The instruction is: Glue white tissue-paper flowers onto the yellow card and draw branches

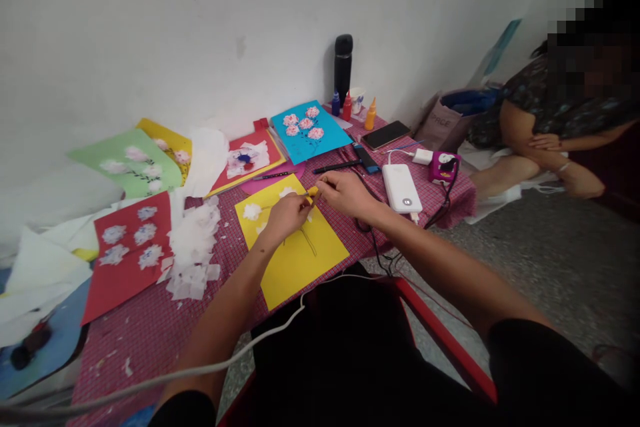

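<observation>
My left hand (289,217) and my right hand (345,193) meet above a yellow sheet of paper (320,257). Their fingers are pinched close together. A small yellow piece (313,191) shows between the fingertips, with a thin greyish bit beside it; its kind is too small and partly hidden to make out. White tissue-paper flowers (252,212) lie on the yellow sheet, along with drawn stem lines (309,241). My hands cover part of the sheet and some of its flowers.
Left of the sheet are tissue scraps (196,240) and a red flower picture (133,240). Behind stand a blue flower picture (311,132), paint bottles (347,108) and a black flask (343,67). At right lie a power bank (401,187) and cables; a person (540,113) sits beyond.
</observation>
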Demonstrator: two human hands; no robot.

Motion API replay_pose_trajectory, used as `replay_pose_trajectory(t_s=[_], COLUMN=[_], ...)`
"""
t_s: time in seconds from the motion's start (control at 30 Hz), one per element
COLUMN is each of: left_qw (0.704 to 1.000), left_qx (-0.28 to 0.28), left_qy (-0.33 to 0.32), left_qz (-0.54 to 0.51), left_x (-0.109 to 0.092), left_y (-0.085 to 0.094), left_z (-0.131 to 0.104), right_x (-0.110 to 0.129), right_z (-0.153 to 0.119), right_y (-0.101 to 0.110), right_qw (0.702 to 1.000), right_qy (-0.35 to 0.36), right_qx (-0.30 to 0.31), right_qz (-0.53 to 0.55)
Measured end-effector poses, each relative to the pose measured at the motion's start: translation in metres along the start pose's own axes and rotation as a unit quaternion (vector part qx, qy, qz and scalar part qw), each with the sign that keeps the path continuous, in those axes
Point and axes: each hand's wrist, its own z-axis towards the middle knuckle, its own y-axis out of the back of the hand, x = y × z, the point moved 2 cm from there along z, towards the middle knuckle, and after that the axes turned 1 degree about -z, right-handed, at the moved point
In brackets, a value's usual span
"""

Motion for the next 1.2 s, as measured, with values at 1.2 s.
replay_pose_trajectory(t_s=[1.2], left_qw=[0.999], left_qx=[0.022], left_qy=[0.021], left_qz=[0.029], left_x=[-0.0041], left_y=[-0.0007], left_z=[0.0022], right_x=[-0.0008], right_z=[-0.0046], right_y=[0.0097], right_qw=[0.999], right_qy=[-0.026], right_qx=[-0.013], right_qz=[0.016])
